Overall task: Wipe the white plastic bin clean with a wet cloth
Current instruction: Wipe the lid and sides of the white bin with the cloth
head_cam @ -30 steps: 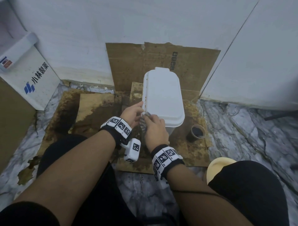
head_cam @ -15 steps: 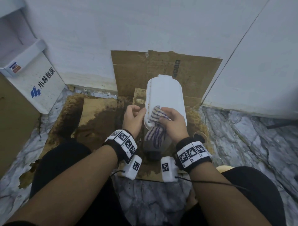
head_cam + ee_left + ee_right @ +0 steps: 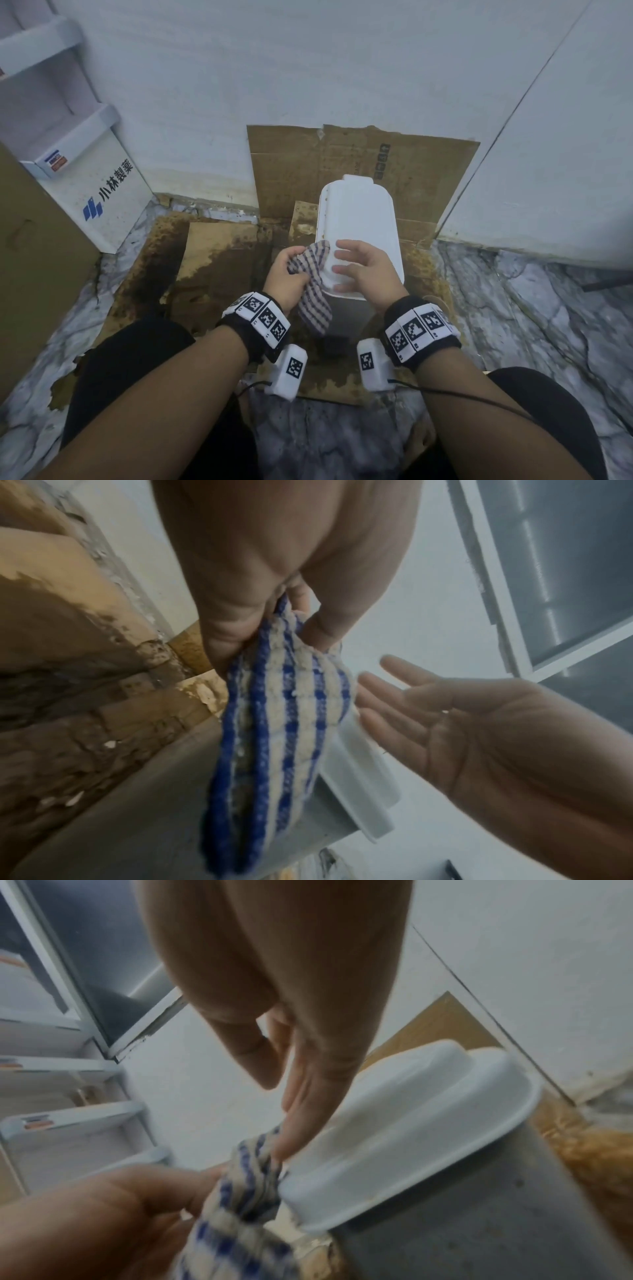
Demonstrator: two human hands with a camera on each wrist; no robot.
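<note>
The white plastic bin (image 3: pixel 359 219) stands upright with its lid on, on wet cardboard in front of me. My left hand (image 3: pixel 291 263) grips a blue-and-white checked cloth (image 3: pixel 313 287) at the lid's near left corner, and the cloth hangs down the bin's side. My right hand (image 3: pixel 346 263) hovers just over the near end of the lid with straight, spread fingers and holds nothing. In the left wrist view the cloth (image 3: pixel 284 723) is bunched between thumb and fingers, and the right palm (image 3: pixel 479 723) faces it. In the right wrist view the right fingertips (image 3: pixel 291 1139) are at the cloth (image 3: pixel 250 1185) beside the lid (image 3: pixel 411 1123).
Stained, soaked cardboard (image 3: pixel 219 267) covers the marble floor (image 3: pixel 531 308), and another sheet leans on the white wall (image 3: pixel 342 68) behind the bin. A white box with a blue logo (image 3: pixel 102 202) stands at the left. My knees flank the bin.
The cloth has passed from my right hand to my left. The right hand let go and opened over the lid; the left hand left the lid's edge and took the cloth.
</note>
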